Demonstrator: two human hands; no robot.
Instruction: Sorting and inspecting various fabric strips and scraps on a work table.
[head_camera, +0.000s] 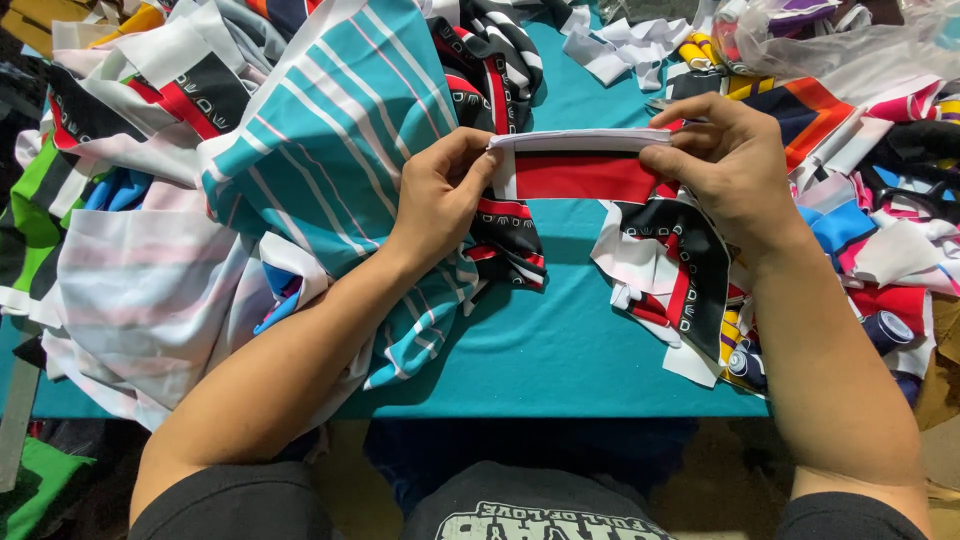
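Note:
My left hand (440, 195) and my right hand (725, 160) hold a folded strip of fabric (580, 165) between them, stretched level above the table. The strip is white along its top edge and red below, with a bit of black. My left fingers pinch its left end and my right fingers pinch its right end. Under the hands lie black, red and white patterned fabric pieces (680, 270).
A teal-covered table (560, 350) carries heaps of cut fabric: a teal striped piece (340, 130) at left, pale striped cloth (140, 290) further left, mixed coloured scraps (880, 230) at right. Clear plastic bags (840, 40) sit at the back right. Thread spools (885, 328) lie near the right edge.

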